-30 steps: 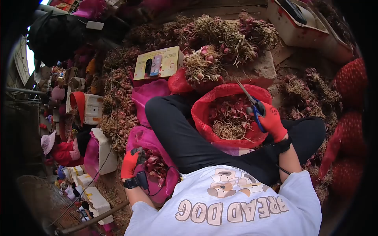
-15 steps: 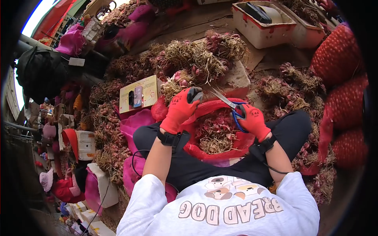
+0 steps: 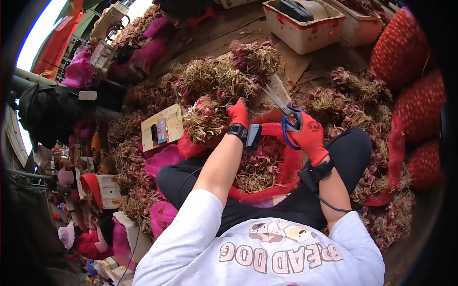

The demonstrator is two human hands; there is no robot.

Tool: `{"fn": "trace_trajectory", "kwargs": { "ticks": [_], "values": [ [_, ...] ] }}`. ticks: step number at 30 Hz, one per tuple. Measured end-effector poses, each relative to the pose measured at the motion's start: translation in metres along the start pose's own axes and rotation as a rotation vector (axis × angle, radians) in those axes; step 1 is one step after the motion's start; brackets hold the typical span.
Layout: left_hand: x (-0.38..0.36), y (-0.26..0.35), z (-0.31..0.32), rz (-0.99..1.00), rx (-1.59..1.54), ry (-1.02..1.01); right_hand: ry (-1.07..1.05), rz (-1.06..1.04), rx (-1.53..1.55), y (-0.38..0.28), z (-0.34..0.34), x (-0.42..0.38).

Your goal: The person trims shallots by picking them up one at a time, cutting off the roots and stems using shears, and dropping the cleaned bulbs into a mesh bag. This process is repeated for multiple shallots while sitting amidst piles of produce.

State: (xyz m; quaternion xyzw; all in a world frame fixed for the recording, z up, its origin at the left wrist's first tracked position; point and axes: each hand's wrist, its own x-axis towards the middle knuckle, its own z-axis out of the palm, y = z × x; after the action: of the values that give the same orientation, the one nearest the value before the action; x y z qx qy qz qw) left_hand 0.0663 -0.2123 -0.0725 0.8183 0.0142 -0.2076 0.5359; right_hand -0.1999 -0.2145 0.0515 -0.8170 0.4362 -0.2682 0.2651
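Observation:
My left hand (image 3: 238, 113), in a red glove, reaches forward into a pile of shallot bunches (image 3: 214, 86) with dry roots; its fingers are partly hidden among them, so whether it grips a bunch is unclear. My right hand (image 3: 309, 136), also red-gloved, holds blue-handled scissors (image 3: 282, 110) with the blades pointing up and left toward the pile. A red mesh sack (image 3: 281, 167) holding cut roots and skins rests on my lap between my arms.
A yellow box with a phone (image 3: 162, 127) lies left of the pile. White crates (image 3: 305, 21) stand at the back. Filled red mesh sacks (image 3: 410, 71) are stacked on the right. Pink bags (image 3: 164, 162) and more shallots lie left. Other people sit at lower left.
My left hand rose from the pink bag at my left side and reached forward into the shallot pile. My right hand with the scissors stayed near the sack.

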Motion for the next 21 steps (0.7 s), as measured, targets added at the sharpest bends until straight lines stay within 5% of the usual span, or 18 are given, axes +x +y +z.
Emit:
{"fn": "trace_trajectory", "kwargs": {
  "ticks": [1, 2, 7, 9, 11, 15, 19, 21],
  "values": [
    [-0.002, 0.006, 0.005, 0.052, 0.156, 0.362, -0.015, 0.016, -0.004, 0.000, -0.001, 0.000],
    [-0.002, 0.009, 0.000, 0.014, 0.151, 0.298, -0.031, 0.030, -0.010, 0.000, -0.003, -0.001],
    [0.014, 0.010, -0.031, 0.574, 0.362, 0.121, -0.064, 0.023, -0.022, 0.009, 0.003, 0.002],
    [0.029, 0.017, -0.033, 0.495, 0.901, 0.122, -0.087, 0.014, -0.020, 0.009, 0.005, 0.002],
    [0.027, 0.037, -0.039, 0.526, 1.039, 0.013, -0.078, -0.006, -0.032, 0.002, -0.001, 0.003],
    [0.007, 0.061, -0.022, 0.518, 0.608, 0.069, -0.059, 0.010, -0.031, -0.001, -0.004, 0.006],
    [0.039, 0.048, 0.014, 0.397, 0.799, 0.290, -0.040, -0.014, -0.072, 0.002, 0.000, 0.003],
    [0.050, 0.057, 0.010, 0.334, 0.724, 0.244, -0.026, 0.001, -0.109, 0.004, -0.004, 0.006]
  ]
}}
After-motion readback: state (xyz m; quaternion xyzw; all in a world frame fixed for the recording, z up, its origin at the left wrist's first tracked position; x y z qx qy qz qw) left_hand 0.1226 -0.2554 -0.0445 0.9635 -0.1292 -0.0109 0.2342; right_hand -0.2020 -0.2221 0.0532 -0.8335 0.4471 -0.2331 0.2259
